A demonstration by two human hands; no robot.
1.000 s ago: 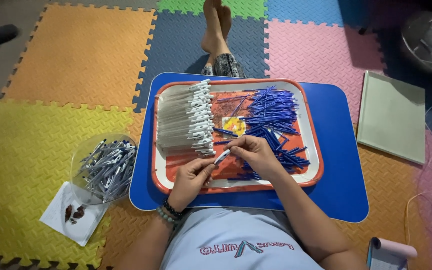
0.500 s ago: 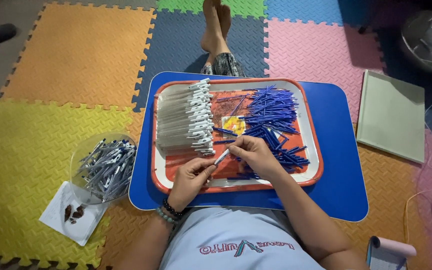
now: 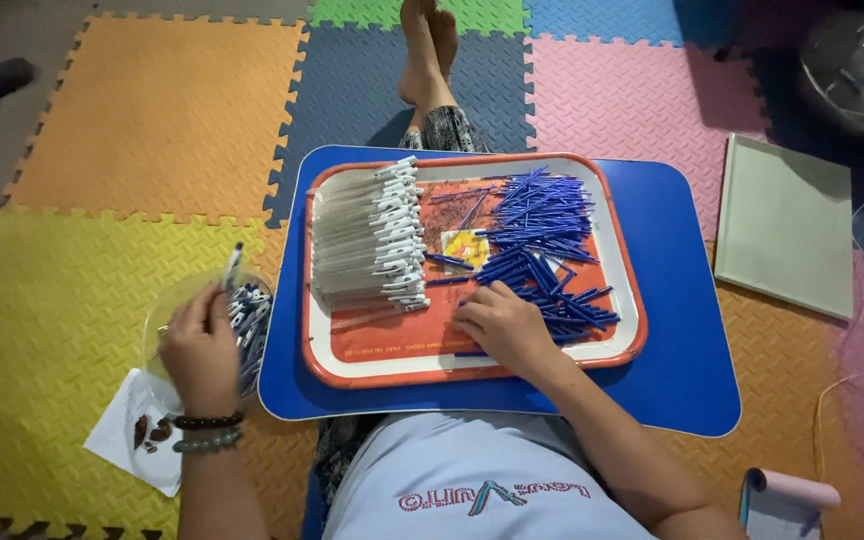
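My left hand [image 3: 200, 345] holds a white pen with a blue tip [image 3: 232, 268] upright over a clear bowl [image 3: 164, 322] that has several such pens in it, left of the tray. My right hand [image 3: 500, 325] rests palm down on the orange tray [image 3: 372, 345], fingers on a heap of blue refills [image 3: 542, 235]; whether it grips one is hidden. A row of white pen barrels [image 3: 367, 240] fills the tray's left side. The tray lies on a blue lap board [image 3: 682, 330].
A white paper with small brown bits [image 3: 142, 440] lies below the bowl. A pale green board [image 3: 787, 225] lies at right, a fan [image 3: 862, 65] at top right, a notepad [image 3: 787, 505] at bottom right. My bare feet [image 3: 427, 50] stretch beyond the tray on coloured foam mats.
My left hand has left the tray and carried the assembled pen left to the bowl. My right hand has dropped onto the blue refills.
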